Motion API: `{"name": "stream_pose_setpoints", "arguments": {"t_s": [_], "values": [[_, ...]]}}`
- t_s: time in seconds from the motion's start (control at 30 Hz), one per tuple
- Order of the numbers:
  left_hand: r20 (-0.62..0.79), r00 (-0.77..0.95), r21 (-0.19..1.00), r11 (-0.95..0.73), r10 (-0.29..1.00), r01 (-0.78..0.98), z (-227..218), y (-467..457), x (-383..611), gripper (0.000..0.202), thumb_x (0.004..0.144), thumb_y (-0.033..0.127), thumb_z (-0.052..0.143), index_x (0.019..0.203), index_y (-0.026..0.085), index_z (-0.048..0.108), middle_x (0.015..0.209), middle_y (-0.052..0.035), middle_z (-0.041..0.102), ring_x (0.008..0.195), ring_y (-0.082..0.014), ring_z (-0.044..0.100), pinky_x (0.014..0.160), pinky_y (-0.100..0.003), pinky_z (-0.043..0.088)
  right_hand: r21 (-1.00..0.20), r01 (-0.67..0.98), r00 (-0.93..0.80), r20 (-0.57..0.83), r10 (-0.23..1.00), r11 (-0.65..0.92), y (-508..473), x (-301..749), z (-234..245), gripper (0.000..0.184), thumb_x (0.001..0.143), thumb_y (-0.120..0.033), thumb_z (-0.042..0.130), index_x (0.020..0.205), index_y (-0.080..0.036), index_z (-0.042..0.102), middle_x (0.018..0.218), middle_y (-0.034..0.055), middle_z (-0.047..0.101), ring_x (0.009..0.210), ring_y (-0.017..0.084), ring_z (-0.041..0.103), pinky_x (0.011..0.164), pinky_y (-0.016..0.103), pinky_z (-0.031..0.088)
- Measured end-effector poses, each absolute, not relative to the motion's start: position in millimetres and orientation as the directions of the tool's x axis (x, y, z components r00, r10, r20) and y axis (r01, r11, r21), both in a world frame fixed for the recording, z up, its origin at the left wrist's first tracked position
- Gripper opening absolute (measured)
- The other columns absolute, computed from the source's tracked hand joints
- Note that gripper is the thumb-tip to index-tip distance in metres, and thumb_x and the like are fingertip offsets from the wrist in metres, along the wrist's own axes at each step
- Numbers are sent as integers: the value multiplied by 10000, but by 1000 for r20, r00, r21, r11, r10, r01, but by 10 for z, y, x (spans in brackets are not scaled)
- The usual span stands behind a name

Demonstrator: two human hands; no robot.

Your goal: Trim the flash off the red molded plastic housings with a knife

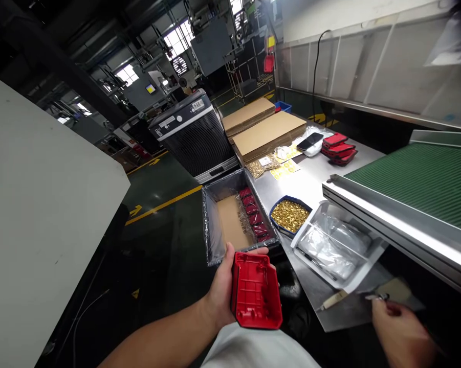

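My left hand (pixel 222 289) grips a red moulded plastic housing (pixel 256 290) by its left edge, ribbed inside facing up, just in front of a plastic-lined cardboard box (pixel 215 225). A row of red parts (pixel 254 214) lies along the box's right wall. My right hand (pixel 401 332) is low at the right, fingers closed on a small metal tool (pixel 379 297) at the steel table's near edge (pixel 345 317). A pale-handled tool (pixel 332 301) lies on the table just left of that hand.
A blue tray of brass inserts (pixel 290 214) and a white tray with clear bags (pixel 335 245) sit on the table. Behind them are flat cardboard sheets (pixel 268 134), a phone (pixel 310 141) and stacked red parts (pixel 338 148). A green conveyor belt (pixel 425 179) runs at right, a white machine panel (pixel 34 220) at left.
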State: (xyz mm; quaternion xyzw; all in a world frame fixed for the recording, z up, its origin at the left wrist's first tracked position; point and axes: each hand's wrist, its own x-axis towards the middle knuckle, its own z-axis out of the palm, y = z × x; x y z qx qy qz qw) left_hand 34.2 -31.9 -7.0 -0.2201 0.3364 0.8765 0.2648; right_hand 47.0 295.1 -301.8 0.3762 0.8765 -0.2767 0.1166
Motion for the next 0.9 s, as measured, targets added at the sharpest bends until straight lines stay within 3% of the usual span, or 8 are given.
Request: {"name": "stream_pose_setpoints", "arguments": {"t_s": [0.1,0.2,0.4,0.67,0.9], "values": [[-570,-760,478,-625,313,-617,-97,-268,365,805,910,745,301,1349,108,526,1104,-186,651,925,-350,654,771,-545,565,-446,601,-791,-452,413,663,2734,850,-3071,392,901,-499,357,971,-205,607,1037,149,672,873,331,661,706,431,498],[-561,-761,479,-621,327,-620,-105,-223,395,797,920,729,309,1364,100,513,1113,-190,654,930,-353,657,767,-553,573,-443,388,-883,-429,189,808,2551,1078,-3230,351,942,-431,291,947,-206,561,1040,122,635,912,294,647,744,414,473],[-478,-784,489,-621,397,-613,-119,-210,476,809,926,728,273,1371,93,506,1141,-198,637,946,-344,657,780,-537,578,-341,403,-851,-482,210,849,2442,1096,-3175,412,993,-446,197,1049,-218,534,1103,93,635,744,244,662,626,370,438],[-369,-774,482,-606,515,-633,-93,-164,457,853,917,748,184,1367,99,506,1162,-201,617,963,-335,660,776,-509,585,-316,392,-856,-470,216,864,2307,1045,-3057,453,1004,-397,125,1057,-176,518,1112,131,623,822,274,695,687,406,486],[-415,-794,430,-673,444,-602,-172,-246,628,828,919,746,225,1359,110,522,1159,-190,638,977,-333,653,828,-535,564,-273,432,-835,-481,267,859,2325,1029,-3101,587,994,-503,69,1102,-147,523,1116,163,611,903,341,678,739,462,512]]}}
